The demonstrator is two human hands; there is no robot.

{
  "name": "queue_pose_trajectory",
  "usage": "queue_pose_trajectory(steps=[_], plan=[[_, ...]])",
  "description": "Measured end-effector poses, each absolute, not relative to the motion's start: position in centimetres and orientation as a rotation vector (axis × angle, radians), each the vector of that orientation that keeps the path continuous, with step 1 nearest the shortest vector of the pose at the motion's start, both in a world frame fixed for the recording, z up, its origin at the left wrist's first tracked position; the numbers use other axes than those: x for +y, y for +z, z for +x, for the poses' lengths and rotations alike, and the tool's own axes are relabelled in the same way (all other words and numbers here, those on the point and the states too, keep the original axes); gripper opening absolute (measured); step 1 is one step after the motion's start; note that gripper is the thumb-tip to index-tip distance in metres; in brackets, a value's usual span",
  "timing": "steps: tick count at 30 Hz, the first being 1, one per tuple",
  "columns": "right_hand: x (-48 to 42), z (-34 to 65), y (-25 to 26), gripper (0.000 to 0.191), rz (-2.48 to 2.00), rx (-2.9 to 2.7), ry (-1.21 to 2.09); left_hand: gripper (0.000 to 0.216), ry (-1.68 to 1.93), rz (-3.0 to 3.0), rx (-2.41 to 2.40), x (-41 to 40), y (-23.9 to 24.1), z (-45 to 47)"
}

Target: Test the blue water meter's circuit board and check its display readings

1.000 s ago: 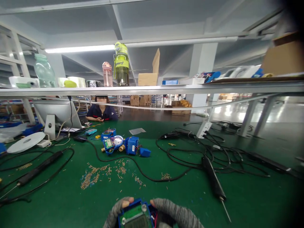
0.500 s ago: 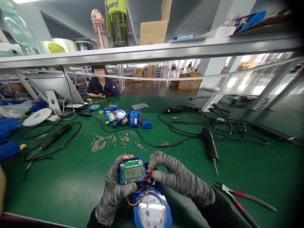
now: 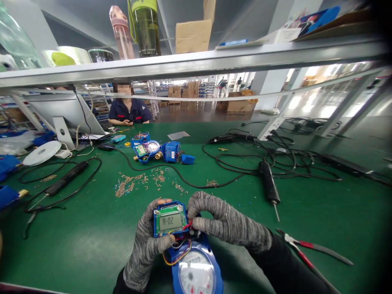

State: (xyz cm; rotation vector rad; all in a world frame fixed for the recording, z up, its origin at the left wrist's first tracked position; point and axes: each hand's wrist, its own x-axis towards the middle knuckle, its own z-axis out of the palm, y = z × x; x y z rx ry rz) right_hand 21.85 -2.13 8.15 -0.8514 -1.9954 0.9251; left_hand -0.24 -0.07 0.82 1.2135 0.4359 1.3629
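In a grey knitted glove, my left hand (image 3: 150, 241) grips a blue-framed LCD circuit board (image 3: 170, 220) by its left side, thumb below and fingers above. Characters show on its display. My right hand (image 3: 208, 216), gloved alike, pinches a red wire (image 3: 187, 224) at the board's right edge between thumb and forefinger; the exact contact is partly hidden. Below the board is a blue water meter (image 3: 196, 269) with a round clear dial. Yellow and dark wires (image 3: 171, 261) loop between board and meter.
Pliers with red handles (image 3: 306, 245) lie at the right, below an electric screwdriver (image 3: 269, 185). Another screwdriver (image 3: 67, 178) rests at the left. Loose screws (image 3: 125, 185) are scattered mid-table. Blue meter parts (image 3: 171, 152) stand behind them. A person (image 3: 128, 108) sits across the table.
The display's characters have changed. My right hand has shifted slightly left with the red wire in its pinch. The camera view has tilted a little; my left hand keeps its grip.
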Motion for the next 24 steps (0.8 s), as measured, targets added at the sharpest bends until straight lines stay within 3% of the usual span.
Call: queue_pose_trajectory(steps=[15, 24], plan=[[-0.3, 20.7, 3.5, 0.026, -0.750, -1.906, 1.121, 0.065, 1.364, 1.050, 0.520, -0.1, -0.6, -1.1], [-2.4, 20.3, 4.5, 0.015, -0.826, -1.734, 0.791, 0.072, 1.293, 0.928, 0.613, -0.7, -0.6, -0.8]])
